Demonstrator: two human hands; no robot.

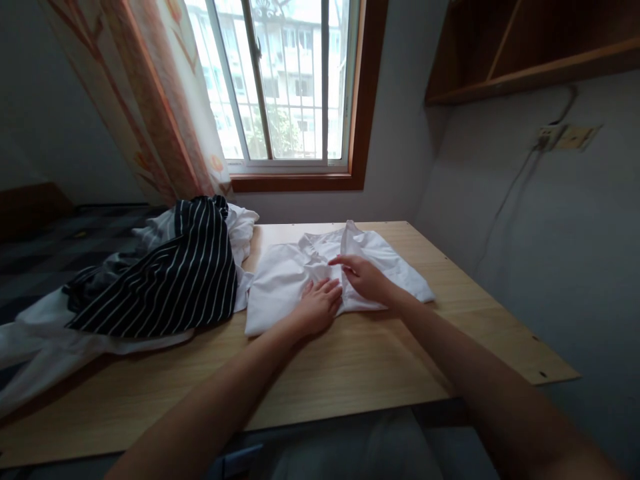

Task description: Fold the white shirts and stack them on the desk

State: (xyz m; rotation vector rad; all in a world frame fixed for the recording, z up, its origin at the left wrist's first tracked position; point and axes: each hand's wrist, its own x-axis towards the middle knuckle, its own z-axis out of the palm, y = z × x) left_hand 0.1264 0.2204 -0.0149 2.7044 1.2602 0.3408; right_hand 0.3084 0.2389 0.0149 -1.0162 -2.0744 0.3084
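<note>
A white shirt (280, 277) lies folded into a rough rectangle on the wooden table, its collar end towards the window. Creases run across its middle, near the front opening. My left hand (320, 303) rests flat on the shirt's near middle part, fingers spread. Just to the right, my right hand (366, 277) is over the shirt's front, with its index finger stretched out to the left and the other fingers partly curled. Whether those curled fingers touch the cloth is hard to see. The two hands are close together but apart.
Left of the shirt is a heap of clothes with a black-and-white striped garment (185, 280) on top, spilling towards a dark checked bed surface (30, 247). The wooden table (350, 373) ends at a wall on the right. Behind are a window (285, 87) and curtain (160, 100).
</note>
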